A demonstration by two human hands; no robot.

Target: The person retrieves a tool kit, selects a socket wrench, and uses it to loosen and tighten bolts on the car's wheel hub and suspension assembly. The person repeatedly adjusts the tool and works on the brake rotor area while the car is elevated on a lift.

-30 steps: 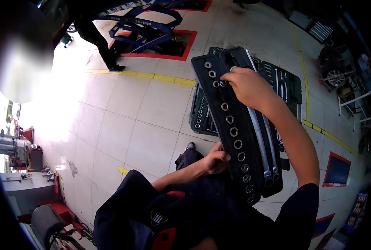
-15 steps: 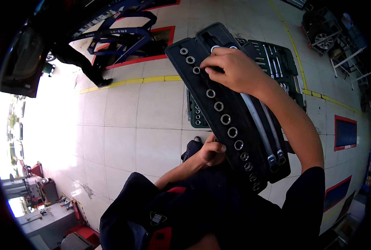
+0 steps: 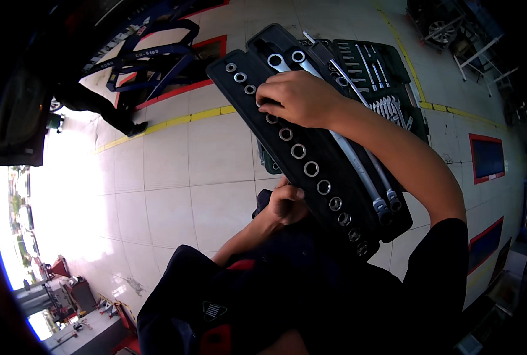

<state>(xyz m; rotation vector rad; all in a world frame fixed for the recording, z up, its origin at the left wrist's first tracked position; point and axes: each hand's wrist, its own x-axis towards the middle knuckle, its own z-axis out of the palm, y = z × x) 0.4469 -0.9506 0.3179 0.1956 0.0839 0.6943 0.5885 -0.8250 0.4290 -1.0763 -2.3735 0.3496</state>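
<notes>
A long black tool case [image 3: 340, 148], lying open and tilted, is held up in front of me. Along its left side runs a row of round metal sockets [image 3: 311, 169]. Two long ring wrenches [image 3: 358, 163] lie in its other half. My left hand [image 3: 288, 200] grips the case's left edge from below, thumb on top. Over the upper part of the socket row, my right hand [image 3: 299, 97] has its fingers pinched together just below the third socket. Whatever sits between those fingertips is hidden. My right forearm crosses above the wrenches.
Behind the held case, a larger dark green tool set [image 3: 414, 71] holds bars and several spanners [image 3: 387, 109]. A blue scissor lift [image 3: 157, 59] stands at the far left, near a person's leg [image 3: 106, 109]. A wheel on a cart [image 3: 440, 32] is at the far right.
The case and both hands have shifted up and left in view. My right hand has slid slightly along the socket row, and the wrenches' upper ring ends show more.
</notes>
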